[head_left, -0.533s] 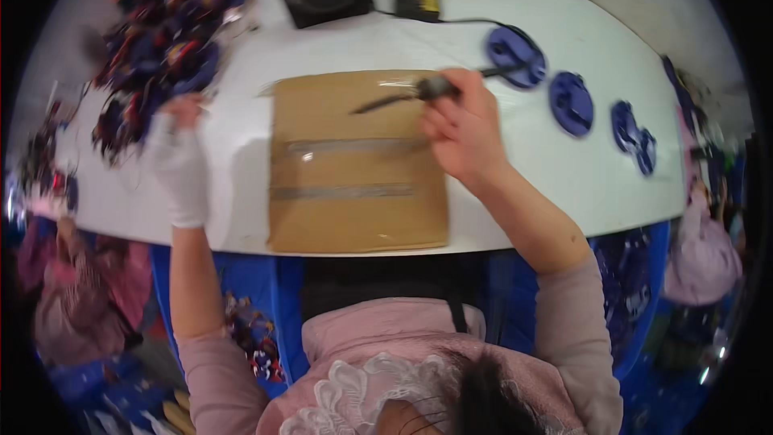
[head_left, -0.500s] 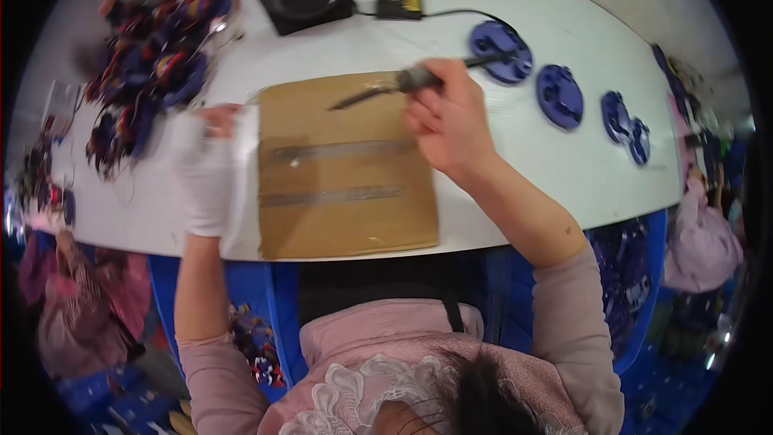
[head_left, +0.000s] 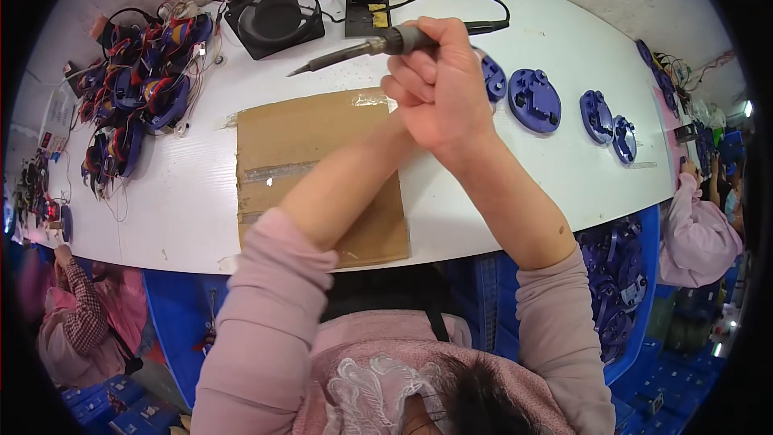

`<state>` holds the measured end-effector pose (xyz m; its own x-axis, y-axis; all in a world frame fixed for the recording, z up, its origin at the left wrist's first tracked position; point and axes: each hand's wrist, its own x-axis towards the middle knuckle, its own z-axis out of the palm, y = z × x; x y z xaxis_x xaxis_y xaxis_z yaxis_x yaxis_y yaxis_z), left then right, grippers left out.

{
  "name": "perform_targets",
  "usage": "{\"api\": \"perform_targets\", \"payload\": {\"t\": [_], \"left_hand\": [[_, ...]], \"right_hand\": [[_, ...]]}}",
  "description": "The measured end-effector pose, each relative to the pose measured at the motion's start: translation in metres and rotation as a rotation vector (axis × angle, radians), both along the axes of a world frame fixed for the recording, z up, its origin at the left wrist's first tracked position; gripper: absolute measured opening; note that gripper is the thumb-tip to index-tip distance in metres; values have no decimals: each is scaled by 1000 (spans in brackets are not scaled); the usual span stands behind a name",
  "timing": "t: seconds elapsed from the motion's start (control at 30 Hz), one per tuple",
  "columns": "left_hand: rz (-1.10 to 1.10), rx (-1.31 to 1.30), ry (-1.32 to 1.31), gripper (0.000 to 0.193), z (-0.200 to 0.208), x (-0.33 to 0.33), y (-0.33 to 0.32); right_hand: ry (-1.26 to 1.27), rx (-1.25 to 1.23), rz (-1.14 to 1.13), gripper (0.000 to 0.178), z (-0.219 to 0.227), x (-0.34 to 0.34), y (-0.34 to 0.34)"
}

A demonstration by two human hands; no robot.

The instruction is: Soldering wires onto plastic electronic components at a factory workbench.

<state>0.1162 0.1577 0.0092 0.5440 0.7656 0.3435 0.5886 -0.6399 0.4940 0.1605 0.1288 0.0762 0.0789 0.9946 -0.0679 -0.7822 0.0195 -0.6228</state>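
My right hand (head_left: pixel 441 84), raised over the far edge of the cardboard sheet (head_left: pixel 302 133), is closed around the grey handle of a soldering iron (head_left: pixel 354 50). The iron's tip points left and a little down, with nothing touching it. My left forearm (head_left: pixel 346 181) crosses over the cardboard and passes beneath my right wrist. My left hand is hidden behind my right hand, so its fingers do not show. Close behind the right hand lies a partly covered blue-purple round plastic part (head_left: pixel 492 79). Beside it is another such round part (head_left: pixel 535 101).
Wired blue parts (head_left: pixel 145 84) are heaped at the left. A black fan (head_left: pixel 278 16) and a soldering iron stand (head_left: pixel 366 4) stand at the back. Two more parts (head_left: pixel 597 117) lie at the right. Blue bins (head_left: pixel 644 306) sit below the table's front edge. Other people work at both sides.
My left hand, in a white covering, has gone from the cardboard's left side across and under my right arm, out of sight. The right hand has lifted the iron slightly up and left.
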Motion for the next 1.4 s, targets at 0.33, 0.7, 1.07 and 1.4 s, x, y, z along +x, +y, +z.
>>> {"api": "perform_targets", "payload": {"t": [0.33,0.7,1.07,1.4], "left_hand": [[436,102,240,79,12,-175,-67],[34,-136,41,106,13,-264,-90],[376,-85,346,104,32,-225,-106],[-99,79,68,98,18,-201,-72]], "right_hand": [[89,-23,34,21,-45,14,-19],[-20,-102,25,19,-59,-2,-25],[-47,-152,27,18,-70,-5,-23],[10,-126,80,16,-71,3,-19]]}}
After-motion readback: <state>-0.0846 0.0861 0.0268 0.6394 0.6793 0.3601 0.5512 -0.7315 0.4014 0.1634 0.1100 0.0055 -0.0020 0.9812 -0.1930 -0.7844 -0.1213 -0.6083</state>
